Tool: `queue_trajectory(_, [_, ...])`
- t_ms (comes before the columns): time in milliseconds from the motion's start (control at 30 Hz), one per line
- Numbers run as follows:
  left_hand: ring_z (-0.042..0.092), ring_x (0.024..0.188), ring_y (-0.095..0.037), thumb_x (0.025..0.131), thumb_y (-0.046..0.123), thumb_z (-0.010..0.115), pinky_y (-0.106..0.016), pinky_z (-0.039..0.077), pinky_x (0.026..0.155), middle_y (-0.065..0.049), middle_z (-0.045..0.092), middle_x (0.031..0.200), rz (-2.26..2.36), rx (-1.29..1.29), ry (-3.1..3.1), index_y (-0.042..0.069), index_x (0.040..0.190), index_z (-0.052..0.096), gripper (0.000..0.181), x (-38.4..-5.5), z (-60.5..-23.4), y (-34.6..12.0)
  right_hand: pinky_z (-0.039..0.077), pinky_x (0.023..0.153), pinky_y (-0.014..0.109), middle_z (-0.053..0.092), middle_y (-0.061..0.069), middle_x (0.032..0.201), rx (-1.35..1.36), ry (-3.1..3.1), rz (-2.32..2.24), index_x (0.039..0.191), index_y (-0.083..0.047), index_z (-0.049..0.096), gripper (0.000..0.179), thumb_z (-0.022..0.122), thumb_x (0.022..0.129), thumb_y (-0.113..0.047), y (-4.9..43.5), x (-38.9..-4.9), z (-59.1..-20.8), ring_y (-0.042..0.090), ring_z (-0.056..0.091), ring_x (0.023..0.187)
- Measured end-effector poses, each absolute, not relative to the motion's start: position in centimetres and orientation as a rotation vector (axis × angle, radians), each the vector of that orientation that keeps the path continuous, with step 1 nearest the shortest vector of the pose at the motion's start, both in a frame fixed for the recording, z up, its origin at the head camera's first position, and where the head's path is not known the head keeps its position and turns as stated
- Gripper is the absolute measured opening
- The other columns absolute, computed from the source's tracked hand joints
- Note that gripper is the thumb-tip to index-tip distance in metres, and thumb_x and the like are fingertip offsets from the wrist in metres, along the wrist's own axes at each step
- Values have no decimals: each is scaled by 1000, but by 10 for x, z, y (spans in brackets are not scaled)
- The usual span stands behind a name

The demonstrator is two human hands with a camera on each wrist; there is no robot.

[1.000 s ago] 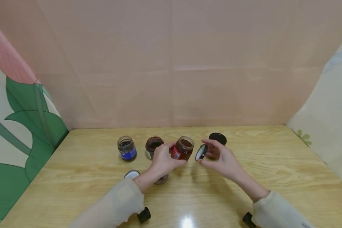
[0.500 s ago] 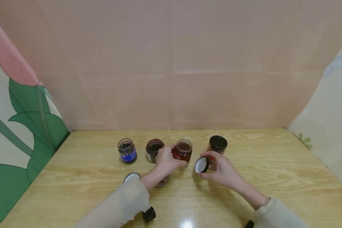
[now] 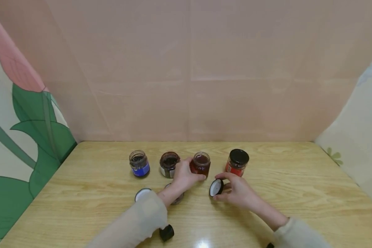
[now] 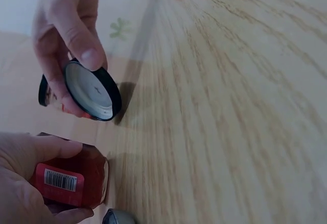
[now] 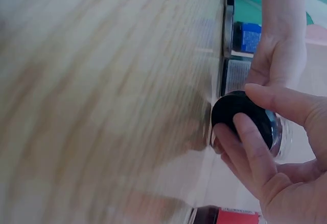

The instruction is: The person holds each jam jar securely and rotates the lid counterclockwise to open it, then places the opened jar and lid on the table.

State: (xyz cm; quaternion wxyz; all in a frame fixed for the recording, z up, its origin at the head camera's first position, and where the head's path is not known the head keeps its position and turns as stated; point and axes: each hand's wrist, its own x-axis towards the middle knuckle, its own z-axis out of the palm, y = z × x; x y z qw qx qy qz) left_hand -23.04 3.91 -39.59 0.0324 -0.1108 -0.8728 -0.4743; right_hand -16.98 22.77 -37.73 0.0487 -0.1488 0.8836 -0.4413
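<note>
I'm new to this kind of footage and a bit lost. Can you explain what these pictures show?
There is no machine, only a person working bare-handed. The wide picture comes from a camera on the head, looking forward and down; the other two come from cameras on the left and right wrists. On the wooden table stand a blue-labelled jar and a dark jar, both lidless, and a capped jar. A loose lid lies white side up, nearer the person. The left hand holds an open red jar; the right hand pinches a black lid, its white inside showing in the head view.
</note>
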Motion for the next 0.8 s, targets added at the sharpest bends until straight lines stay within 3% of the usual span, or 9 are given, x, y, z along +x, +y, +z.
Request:
queue_trajectory(400, [63, 100, -29, 68, 15, 86, -40, 51, 87, -14, 68, 104, -1371, -424, -2713, -1, 113, 62, 54, -235, -395, 38, 53, 71, 33, 70, 8, 90, -401, 2913, -1014, 105, 6, 64, 59, 91, 57, -17, 205, -172, -381, 17, 64, 81])
queue_trajectory(800, [62, 103, -32, 71, 17, 85, -43, 50, 88, -17, 67, 107, -1329, -447, -2735, -1, 116, 59, 55, -238, -396, 40, 45, 66, 32, 61, 2, 81, -396, 2968, -780, 88, -5, 66, 47, 91, 51, -18, 192, -179, -378, 14, 53, 76])
